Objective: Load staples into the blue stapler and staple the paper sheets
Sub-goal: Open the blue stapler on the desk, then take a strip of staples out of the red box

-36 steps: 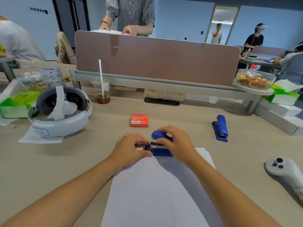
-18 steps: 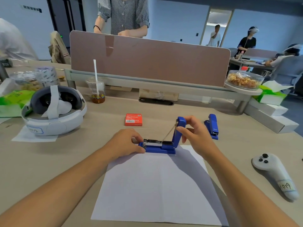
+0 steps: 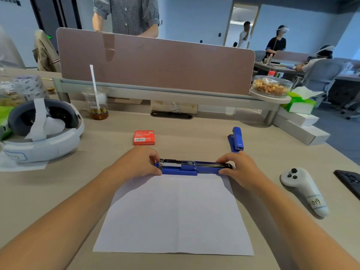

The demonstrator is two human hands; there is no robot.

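Note:
A blue stapler (image 3: 191, 168) lies folded out flat along the far edge of the white paper sheets (image 3: 175, 213), its metal staple channel facing up. My left hand (image 3: 139, 162) pinches its left end. At the other end, my right hand (image 3: 240, 168) holds the swung-back top arm down on the desk. A red staple box (image 3: 144, 137) sits closed on the desk just beyond my left hand.
A second blue stapler (image 3: 236, 140) lies beyond my right hand. A white controller (image 3: 303, 190) and a dark phone (image 3: 350, 182) are at the right. A VR headset (image 3: 41, 129) and a plastic cup (image 3: 97, 103) stand at the left, before a desk divider (image 3: 155, 61).
My right hand swung the stapler's top arm from shut, through upright, to flat on the desk at the right. My left hand kept its hold on the base.

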